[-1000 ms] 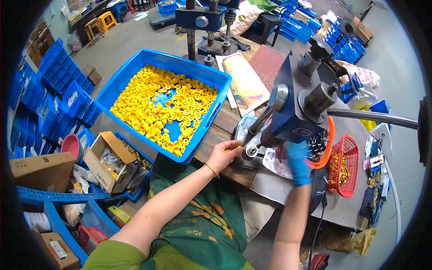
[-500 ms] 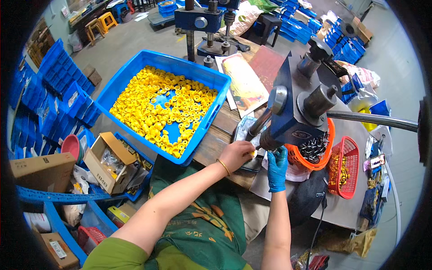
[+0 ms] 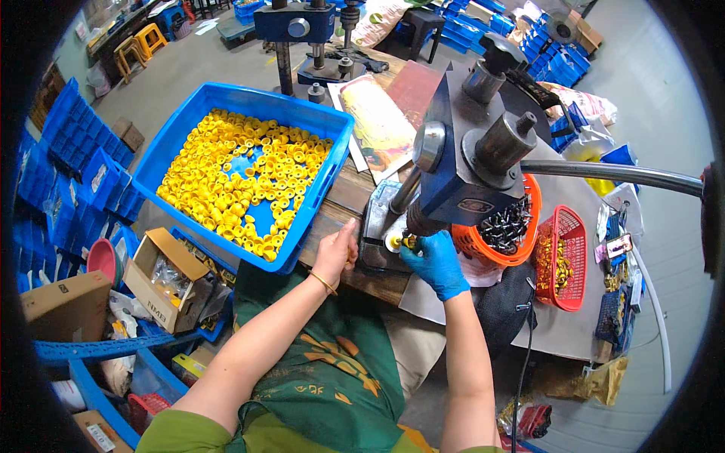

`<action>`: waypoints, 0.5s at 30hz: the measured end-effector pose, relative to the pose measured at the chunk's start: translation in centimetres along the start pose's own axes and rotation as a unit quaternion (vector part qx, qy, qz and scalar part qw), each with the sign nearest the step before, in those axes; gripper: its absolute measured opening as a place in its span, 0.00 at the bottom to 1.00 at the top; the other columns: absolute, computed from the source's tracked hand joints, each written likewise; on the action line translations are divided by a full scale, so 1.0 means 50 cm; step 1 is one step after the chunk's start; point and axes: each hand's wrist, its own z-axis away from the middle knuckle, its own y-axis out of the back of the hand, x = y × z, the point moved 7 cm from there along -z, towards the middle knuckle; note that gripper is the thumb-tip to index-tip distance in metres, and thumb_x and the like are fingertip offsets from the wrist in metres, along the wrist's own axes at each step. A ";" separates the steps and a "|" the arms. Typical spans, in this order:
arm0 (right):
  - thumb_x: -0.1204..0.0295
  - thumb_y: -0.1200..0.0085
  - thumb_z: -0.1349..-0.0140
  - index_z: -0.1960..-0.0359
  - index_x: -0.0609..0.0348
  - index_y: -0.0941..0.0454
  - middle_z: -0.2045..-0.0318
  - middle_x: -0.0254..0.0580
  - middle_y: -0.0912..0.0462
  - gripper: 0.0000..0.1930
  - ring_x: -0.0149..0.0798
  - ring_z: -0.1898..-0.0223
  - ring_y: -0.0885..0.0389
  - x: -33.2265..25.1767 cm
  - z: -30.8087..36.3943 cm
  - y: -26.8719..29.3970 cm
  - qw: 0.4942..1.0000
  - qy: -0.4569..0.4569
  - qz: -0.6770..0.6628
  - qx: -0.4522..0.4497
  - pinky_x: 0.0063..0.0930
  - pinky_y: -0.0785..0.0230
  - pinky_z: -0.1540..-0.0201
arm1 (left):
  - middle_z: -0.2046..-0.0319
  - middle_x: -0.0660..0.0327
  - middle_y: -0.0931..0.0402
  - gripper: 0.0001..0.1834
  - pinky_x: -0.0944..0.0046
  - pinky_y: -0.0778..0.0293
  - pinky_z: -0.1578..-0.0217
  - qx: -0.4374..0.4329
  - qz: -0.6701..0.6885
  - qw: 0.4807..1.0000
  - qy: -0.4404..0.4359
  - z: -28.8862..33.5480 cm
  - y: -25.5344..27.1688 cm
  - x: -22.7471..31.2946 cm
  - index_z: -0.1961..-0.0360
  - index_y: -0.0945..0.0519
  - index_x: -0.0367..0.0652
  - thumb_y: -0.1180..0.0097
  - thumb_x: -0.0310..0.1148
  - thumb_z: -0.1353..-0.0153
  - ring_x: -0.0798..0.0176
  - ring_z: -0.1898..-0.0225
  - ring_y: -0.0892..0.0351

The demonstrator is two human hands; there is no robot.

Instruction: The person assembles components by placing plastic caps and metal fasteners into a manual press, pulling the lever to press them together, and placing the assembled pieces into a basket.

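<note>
Blue-gloved right hand (image 3: 436, 266) is reaching under the press (image 3: 462, 185) at a small yellow part (image 3: 408, 241), grip unclear; bare left hand (image 3: 337, 253) is resting apart, curled, at nine o'clock, contents hidden. Likely needing square, centred seating.

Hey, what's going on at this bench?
A person is working at a blue press. The blue-gloved right hand is at a small yellow part below the press head; whether it grips the part is hard to tell. The bare left hand is half-curled beside the press base, with nothing clearly visible in it. To the left, a blue tub holds many yellow pieces; to the right, an orange basket holds dark parts.
</note>
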 end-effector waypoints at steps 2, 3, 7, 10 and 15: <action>0.61 0.41 0.55 0.84 0.61 0.26 0.84 0.51 0.27 0.15 0.50 0.79 0.29 -0.017 -0.022 0.000 0.998 0.008 -0.056 0.028 0.39 0.38 0.75 | 0.85 0.65 0.34 0.18 0.73 0.42 0.83 -0.006 0.067 0.998 0.017 0.005 -0.007 -0.004 0.82 0.29 0.44 0.55 0.45 0.42 0.69 0.83 0.35; 0.60 0.41 0.54 0.86 0.61 0.25 0.84 0.51 0.26 0.16 0.50 0.81 0.28 -0.025 -0.028 0.004 0.992 0.017 -0.110 0.054 0.40 0.38 0.76 | 0.81 0.65 0.33 0.14 0.73 0.41 0.82 -0.013 0.136 0.990 0.034 0.008 -0.010 -0.007 0.78 0.29 0.44 0.56 0.41 0.43 0.69 0.80 0.33; 0.60 0.42 0.52 0.83 0.63 0.24 0.86 0.50 0.26 0.16 0.49 0.84 0.26 0.032 -0.010 -0.057 0.993 -0.027 -0.113 -0.012 0.38 0.37 0.79 | 0.73 0.64 0.30 0.06 0.71 0.38 0.77 -0.066 0.163 0.984 0.030 0.005 -0.017 -0.011 0.70 0.29 0.43 0.55 0.32 0.47 0.69 0.73 0.31; 0.60 0.41 0.52 0.81 0.65 0.24 0.84 0.52 0.25 0.17 0.47 0.82 0.26 0.044 0.008 -0.062 0.967 -0.152 -0.196 -0.053 0.36 0.37 0.77 | 0.70 0.61 0.29 0.07 0.71 0.35 0.74 -0.055 0.139 0.988 0.024 0.012 -0.011 -0.008 0.65 0.30 0.41 0.55 0.30 0.44 0.68 0.71 0.30; 0.72 0.42 0.51 0.68 0.62 0.24 0.72 0.50 0.23 0.10 0.45 0.69 0.24 0.073 0.008 0.147 0.977 -0.094 -0.070 0.177 0.31 0.33 0.67 | 0.71 0.63 0.28 0.09 0.75 0.35 0.78 -0.059 0.170 0.982 0.058 0.021 -0.027 -0.005 0.61 0.29 0.42 0.56 0.35 0.38 0.69 0.73 0.30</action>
